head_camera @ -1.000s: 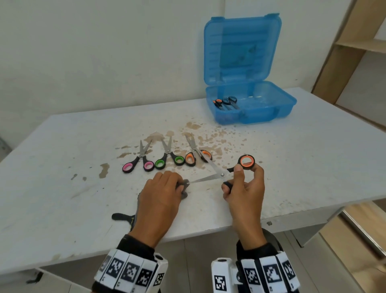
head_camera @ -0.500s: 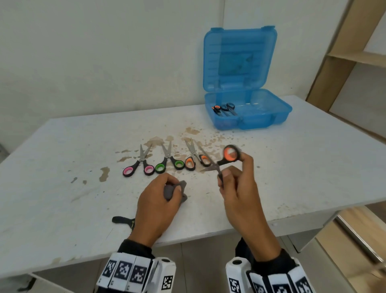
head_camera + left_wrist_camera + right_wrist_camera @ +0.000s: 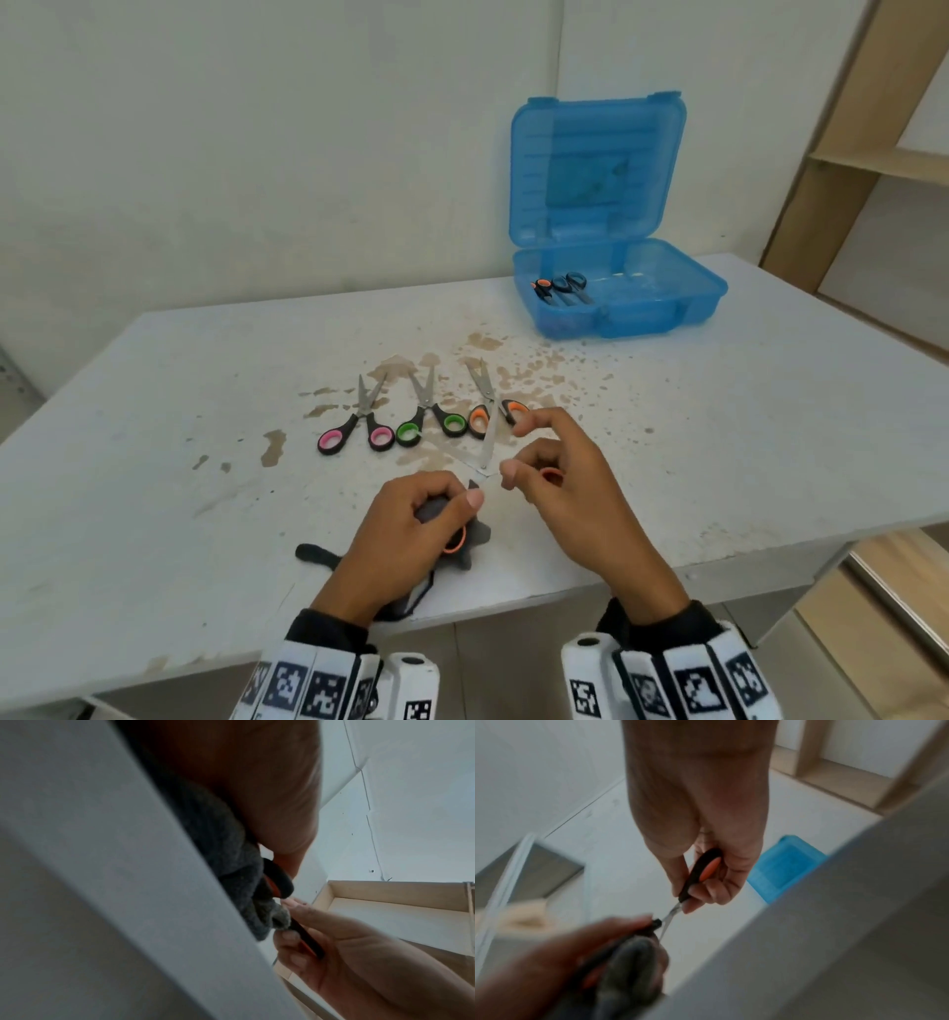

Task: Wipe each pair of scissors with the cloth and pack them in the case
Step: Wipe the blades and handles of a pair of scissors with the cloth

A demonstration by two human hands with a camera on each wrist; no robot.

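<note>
Held scissors [image 3: 485, 452]: orange-and-black handles, blades spread wide open in a V, hinge near the hands, tips pointing away toward the row on the table [image 3: 154, 411].
Right hand [image 3: 560, 478]: fingers curled round one handle loop; the right wrist view shows the loop [image 3: 706, 870] gripped between thumb and fingers.
Left hand [image 3: 411, 519]: fingers curled round the grey cloth [image 3: 475, 537], and the other handle loop is bundled into the cloth (an orange rim shows at the edge of the palm in the head view; the left wrist view shows a black-and-orange handle [image 3: 277, 880] against the fabric). Hands close together, not touching as far as I can tell.

Judgement: wiping the handle end of this pair.

Handling notes
- Scissors: light, stiff, metal blades probably slick; edges and points sharp. Open as they are, both edges are exposed, so best held by the plastic loops, as now, and wiped along the flat, hinge to tip, not across the edge.
- Hinge swings freely; close the blades before carrying.
- Cloth: soft, limp, bunches easily; snags on points.

Waiting on the table: pink pair [image 3: 357, 426], green pair [image 3: 429, 419], second orange pair [image 3: 490, 406], side by side, handles toward the person.
Case [image 3: 667, 308]: blue, lid upright, far right of the table; scissors already lie in its left part [image 3: 562, 288], count unclear
</note>
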